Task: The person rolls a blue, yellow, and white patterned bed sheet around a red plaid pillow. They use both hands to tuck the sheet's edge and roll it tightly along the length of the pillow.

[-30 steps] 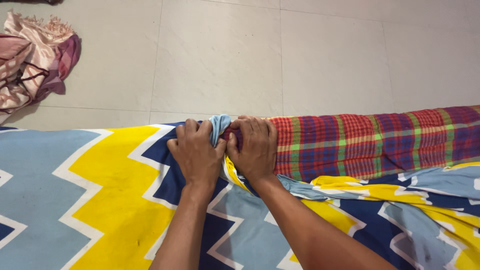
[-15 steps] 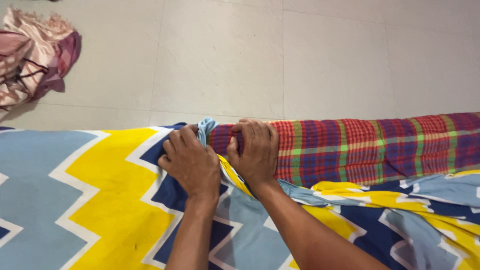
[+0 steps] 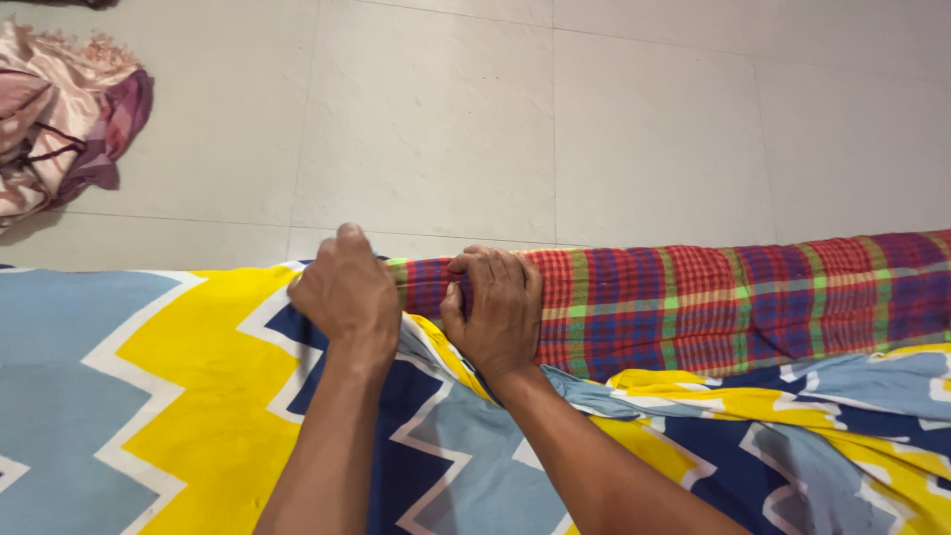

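Head view, the only one: the left hand [image 3: 347,292] is a closed fist on the edge of the zigzag-patterned cotton sheet in yellow, light blue, navy and white [image 3: 188,396], its fingers curled right under so they cannot be seen, apparently bunching a fold of that cloth just where the sheet meets the red, purple and green plaid woven cloth roll [image 3: 713,307]. The right hand [image 3: 495,312] sits just beside it, touching or nearly touching, fingers [image 3: 490,267] bent over the top of the roll's left end and wrapped tight on the plaid fabric, thumb on the near side, so the hand clamps the end of the roll, probably to keep it from unrolling while the other hand works the sheet edge. The plaid roll lies across the sheet's far edge, running from the hands out past the right frame edge, on top of the zigzag sheet, which covers the lower half of the frame and is rumpled at lower right. Both forearms come up from the bottom edge. Beyond the sheet is pale tiled floor [image 3: 446,119]. A crumpled pink and maroon satin cloth with a fringed edge [image 3: 59,109] lies at upper left, well apart from the hands.
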